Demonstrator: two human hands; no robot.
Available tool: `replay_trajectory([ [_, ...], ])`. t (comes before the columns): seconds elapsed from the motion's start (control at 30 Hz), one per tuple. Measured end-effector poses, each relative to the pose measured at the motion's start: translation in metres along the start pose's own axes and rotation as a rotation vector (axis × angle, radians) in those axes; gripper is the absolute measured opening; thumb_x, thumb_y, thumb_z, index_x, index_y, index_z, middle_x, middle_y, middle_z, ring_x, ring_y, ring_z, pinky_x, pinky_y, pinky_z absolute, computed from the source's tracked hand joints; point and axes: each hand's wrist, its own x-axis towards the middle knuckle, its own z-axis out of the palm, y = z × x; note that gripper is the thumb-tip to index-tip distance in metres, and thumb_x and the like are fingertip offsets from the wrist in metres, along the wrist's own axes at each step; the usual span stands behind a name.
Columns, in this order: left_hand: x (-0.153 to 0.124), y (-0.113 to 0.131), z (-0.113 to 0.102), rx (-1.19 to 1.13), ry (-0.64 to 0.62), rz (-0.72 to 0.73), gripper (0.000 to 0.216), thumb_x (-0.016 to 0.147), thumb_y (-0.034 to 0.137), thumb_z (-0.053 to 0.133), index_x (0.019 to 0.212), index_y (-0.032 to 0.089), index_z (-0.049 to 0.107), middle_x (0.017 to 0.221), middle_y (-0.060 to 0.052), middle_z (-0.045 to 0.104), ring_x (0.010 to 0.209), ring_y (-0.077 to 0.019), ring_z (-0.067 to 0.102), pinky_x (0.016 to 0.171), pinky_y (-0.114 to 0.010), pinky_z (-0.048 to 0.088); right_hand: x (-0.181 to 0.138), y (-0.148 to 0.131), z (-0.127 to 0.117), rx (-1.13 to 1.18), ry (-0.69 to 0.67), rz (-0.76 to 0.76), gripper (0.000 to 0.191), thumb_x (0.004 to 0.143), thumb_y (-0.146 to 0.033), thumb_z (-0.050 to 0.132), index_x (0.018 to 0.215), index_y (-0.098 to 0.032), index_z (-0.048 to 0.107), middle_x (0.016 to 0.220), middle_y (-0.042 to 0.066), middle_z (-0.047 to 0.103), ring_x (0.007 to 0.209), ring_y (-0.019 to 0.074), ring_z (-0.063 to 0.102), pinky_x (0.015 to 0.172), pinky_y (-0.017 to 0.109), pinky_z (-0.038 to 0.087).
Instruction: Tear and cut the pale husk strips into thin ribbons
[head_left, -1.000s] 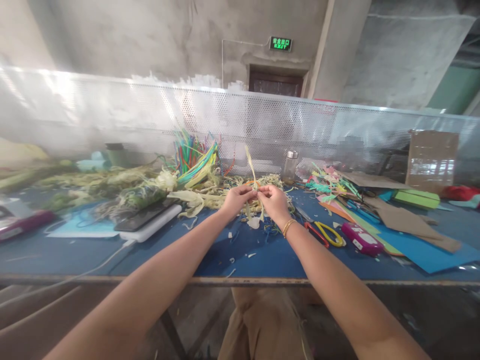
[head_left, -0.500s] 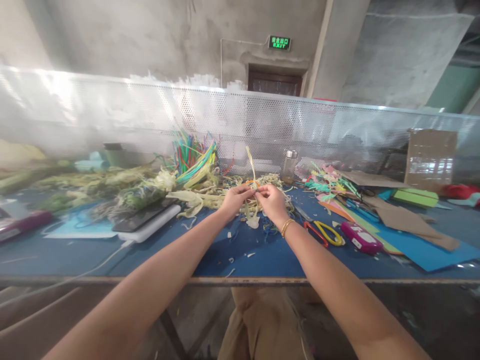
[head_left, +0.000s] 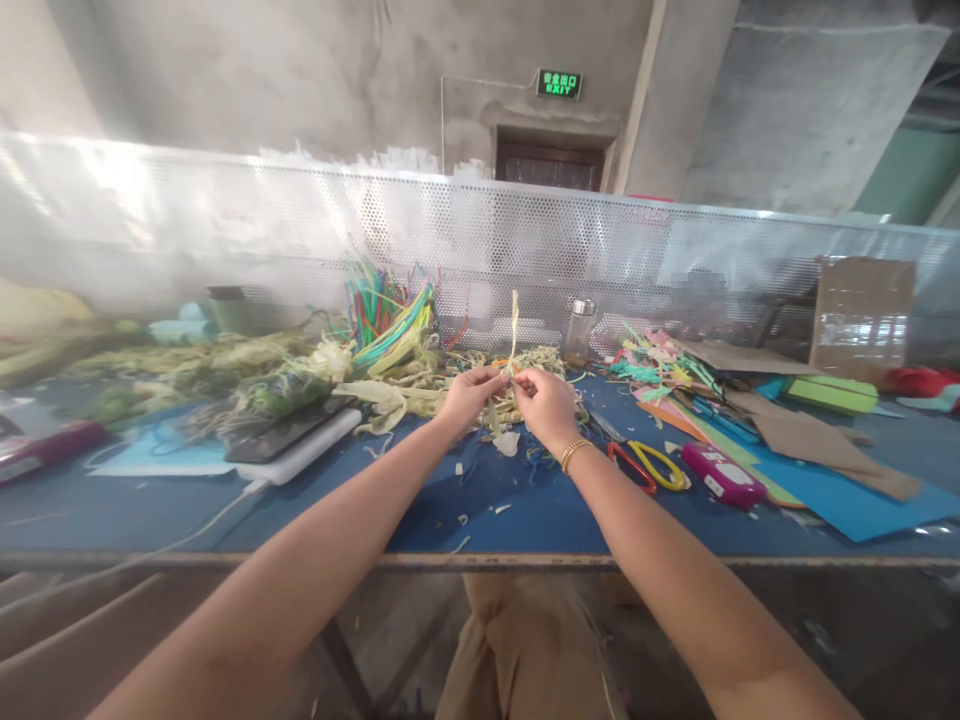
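My left hand [head_left: 466,396] and my right hand [head_left: 546,402] meet over the blue table [head_left: 525,510], both pinched on a pale yellow husk strip [head_left: 514,325] that sticks up between the fingertips. More of the strip hangs below the hands toward a pale scrap [head_left: 507,443] on the table. A gold bracelet [head_left: 574,454] circles my right wrist. A heap of pale husk strips [head_left: 390,390] lies just behind my hands.
A bundle of coloured strips [head_left: 382,310] stands at the back left, a glass jar [head_left: 579,334] behind my hands. Red-and-yellow scissors [head_left: 649,465] and a pink case [head_left: 721,475] lie to the right, beside coloured paper sheets [head_left: 840,500]. A phone on a white pad [head_left: 296,440] lies left.
The upright end of the strip has swung from leaning left to nearly vertical. Both hands stay pinched together in almost the same place.
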Motion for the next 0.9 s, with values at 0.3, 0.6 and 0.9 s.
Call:
replay_trajectory([
  [0.3, 0.003, -0.003, -0.004, 0.027, -0.023, 0.012, 0.03, 0.065, 0.045, 0.072, 0.072, 0.015, 0.067, 0.062, -0.001, 0.06, 0.059, -0.0127, 0.052, 0.058, -0.025, 0.04, -0.002, -0.002, -0.006, -0.188, 0.015, -0.126, 0.013, 0.085, -0.026, 0.056, 0.084, -0.024, 0.069, 0.082, 0.004, 0.067, 0.086, 0.0219, 0.055, 0.08, 0.036, 0.031],
  [0.6, -0.001, 0.004, -0.003, 0.057, -0.085, 0.041, 0.031, 0.066, 0.046, 0.072, 0.065, 0.016, 0.065, 0.063, 0.0, 0.059, 0.058, -0.0113, 0.049, 0.058, -0.024, 0.04, 0.0, -0.006, -0.014, -0.325, -0.035, -0.179, 0.018, 0.088, -0.029, 0.052, 0.082, -0.026, 0.069, 0.082, 0.005, 0.065, 0.088, 0.0238, 0.049, 0.081, 0.04, 0.024],
  [0.9, 0.0, 0.004, -0.005, -0.038, -0.014, -0.068, 0.022, 0.064, 0.037, 0.073, 0.067, 0.016, 0.069, 0.062, -0.002, 0.061, 0.058, -0.0117, 0.052, 0.055, -0.024, 0.039, 0.004, -0.001, -0.016, -0.288, 0.019, -0.181, 0.01, 0.086, -0.025, 0.054, 0.083, -0.025, 0.064, 0.081, 0.002, 0.067, 0.087, 0.0225, 0.049, 0.084, 0.04, 0.022],
])
